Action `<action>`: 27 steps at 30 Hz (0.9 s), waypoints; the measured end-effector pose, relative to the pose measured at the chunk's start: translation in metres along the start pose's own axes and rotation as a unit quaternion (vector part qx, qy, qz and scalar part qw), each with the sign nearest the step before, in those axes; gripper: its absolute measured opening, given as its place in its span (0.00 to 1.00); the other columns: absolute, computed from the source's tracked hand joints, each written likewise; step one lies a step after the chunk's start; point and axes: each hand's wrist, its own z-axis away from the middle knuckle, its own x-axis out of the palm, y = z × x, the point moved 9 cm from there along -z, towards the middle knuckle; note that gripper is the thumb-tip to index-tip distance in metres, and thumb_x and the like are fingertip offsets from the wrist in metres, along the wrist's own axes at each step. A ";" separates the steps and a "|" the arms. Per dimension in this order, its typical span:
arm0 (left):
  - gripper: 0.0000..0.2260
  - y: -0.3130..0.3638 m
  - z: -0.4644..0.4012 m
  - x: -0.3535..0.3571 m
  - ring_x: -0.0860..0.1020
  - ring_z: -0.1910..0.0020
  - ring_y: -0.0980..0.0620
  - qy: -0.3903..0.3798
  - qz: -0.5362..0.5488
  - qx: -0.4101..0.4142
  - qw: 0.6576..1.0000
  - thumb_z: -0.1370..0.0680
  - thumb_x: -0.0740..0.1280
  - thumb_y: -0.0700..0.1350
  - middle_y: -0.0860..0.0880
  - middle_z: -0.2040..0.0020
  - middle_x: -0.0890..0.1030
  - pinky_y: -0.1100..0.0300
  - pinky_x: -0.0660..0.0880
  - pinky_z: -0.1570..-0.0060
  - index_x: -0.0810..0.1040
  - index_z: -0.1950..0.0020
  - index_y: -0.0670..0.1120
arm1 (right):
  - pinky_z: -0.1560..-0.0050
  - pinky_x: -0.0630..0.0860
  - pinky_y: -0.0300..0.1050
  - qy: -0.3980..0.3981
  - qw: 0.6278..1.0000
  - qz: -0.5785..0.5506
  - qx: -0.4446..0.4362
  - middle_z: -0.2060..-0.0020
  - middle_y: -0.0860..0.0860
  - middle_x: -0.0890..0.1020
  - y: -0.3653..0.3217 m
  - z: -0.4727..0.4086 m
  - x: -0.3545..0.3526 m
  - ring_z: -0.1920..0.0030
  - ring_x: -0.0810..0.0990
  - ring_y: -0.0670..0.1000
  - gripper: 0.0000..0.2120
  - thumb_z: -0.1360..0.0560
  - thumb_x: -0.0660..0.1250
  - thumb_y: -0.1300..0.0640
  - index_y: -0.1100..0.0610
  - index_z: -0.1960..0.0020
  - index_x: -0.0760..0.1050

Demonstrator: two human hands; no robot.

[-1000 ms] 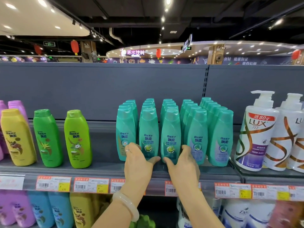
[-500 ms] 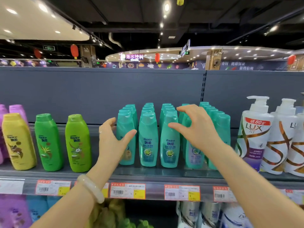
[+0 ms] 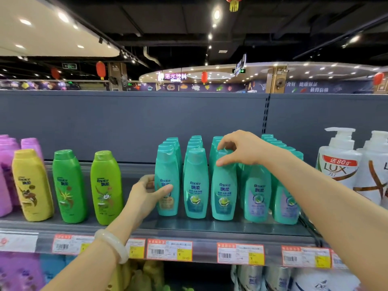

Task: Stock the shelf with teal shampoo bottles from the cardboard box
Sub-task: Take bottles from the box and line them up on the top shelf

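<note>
Teal shampoo bottles stand upright in several rows on the grey shelf (image 3: 189, 226). My left hand (image 3: 147, 194) grips the lower body of the leftmost front teal bottle (image 3: 168, 164), with the thumb across its label. My right hand (image 3: 243, 150) reaches over from the right and pinches the cap of the third front teal bottle (image 3: 223, 196) between thumb and fingers. Both bottles rest on the shelf. The forearm hides part of the right-hand rows. The cardboard box is not in view.
Left of the teal rows stand two green bottles (image 3: 106, 185), a yellow bottle (image 3: 31, 185) and purple bottles (image 3: 6, 164). White Lux pump bottles (image 3: 338, 164) stand close on the right. Price tags (image 3: 169, 249) line the shelf edge, with more products on the shelf below.
My left hand dropped from the leftmost bottle's neck to its lower body and closed on it. My right hand moved from the fourth row to the third front bottle's cap.
</note>
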 end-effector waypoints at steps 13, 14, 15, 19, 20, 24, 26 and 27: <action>0.17 0.011 0.004 -0.001 0.74 0.48 0.52 -0.061 -0.111 0.020 0.992 0.26 0.69 0.45 0.51 0.46 0.76 0.57 0.73 0.48 0.72 0.38 0.47 | 0.58 0.70 0.38 -0.007 1.000 0.002 -0.017 0.60 0.44 0.76 -0.007 0.006 -0.005 0.59 0.75 0.47 0.16 0.32 0.74 0.47 0.53 0.49 0.79; 0.17 0.011 0.005 -0.002 0.74 0.48 0.52 -0.061 -0.114 0.023 0.991 0.26 0.69 0.45 0.51 0.47 0.76 0.57 0.73 0.49 0.72 0.38 0.47 | 0.60 0.69 0.37 -0.007 1.000 0.003 -0.019 0.63 0.43 0.74 -0.007 0.006 -0.005 0.61 0.73 0.45 0.15 0.33 0.74 0.47 0.53 0.50 0.79; 0.17 0.012 0.005 -0.002 0.75 0.48 0.52 -0.060 -0.116 0.024 0.991 0.26 0.69 0.45 0.51 0.47 0.76 0.58 0.73 0.49 0.72 0.38 0.46 | 0.60 0.68 0.37 -0.007 1.000 0.006 -0.019 0.63 0.43 0.74 -0.007 0.007 -0.005 0.61 0.73 0.45 0.15 0.33 0.74 0.47 0.53 0.50 0.79; 0.15 0.011 0.004 -0.004 0.76 0.47 0.52 -0.058 -0.111 0.024 0.992 0.27 0.71 0.45 0.51 0.47 0.77 0.60 0.73 0.51 0.73 0.43 0.47 | 0.51 0.71 0.40 -0.002 0.999 0.044 -0.024 0.53 0.46 0.77 -0.015 0.007 -0.010 0.52 0.75 0.48 0.24 0.34 0.74 0.43 0.54 0.43 0.77; 0.15 0.009 0.003 -0.005 0.77 0.47 0.51 -0.057 -0.106 0.026 0.992 0.28 0.72 0.45 0.51 0.47 0.78 0.60 0.74 0.51 0.73 0.44 0.47 | 0.49 0.70 0.40 0.016 0.998 0.045 -0.034 0.52 0.46 0.77 -0.022 0.007 -0.016 0.51 0.75 0.47 0.25 0.34 0.73 0.43 0.54 0.42 0.76; 0.17 0.002 0.002 -0.009 0.78 0.48 0.50 -0.048 -0.099 0.022 0.994 0.30 0.74 0.46 0.49 0.47 0.79 0.58 0.75 0.49 0.73 0.44 0.48 | 0.49 0.70 0.38 0.060 0.995 0.027 -0.073 0.48 0.49 0.80 -0.051 -0.004 -0.021 0.50 0.75 0.47 0.21 0.29 0.69 0.43 0.56 0.43 0.78; 0.17 -0.003 0.003 -0.007 0.78 0.48 0.51 -0.052 -0.091 0.012 0.994 0.29 0.73 0.45 0.49 0.47 0.79 0.59 0.75 0.50 0.73 0.43 0.48 | 0.49 0.70 0.39 0.027 0.996 0.038 -0.070 0.48 0.49 0.79 -0.060 -0.014 -0.008 0.50 0.74 0.47 0.22 0.29 0.69 0.42 0.56 0.42 0.76; 0.17 -0.005 0.004 -0.006 0.78 0.48 0.51 -0.056 -0.084 0.006 0.995 0.29 0.73 0.44 0.49 0.47 0.80 0.60 0.75 0.50 0.73 0.43 0.47 | 0.49 0.70 0.39 0.007 0.997 0.048 -0.066 0.49 0.48 0.77 -0.063 -0.018 -0.001 0.51 0.74 0.47 0.24 0.29 0.69 0.41 0.56 0.41 0.76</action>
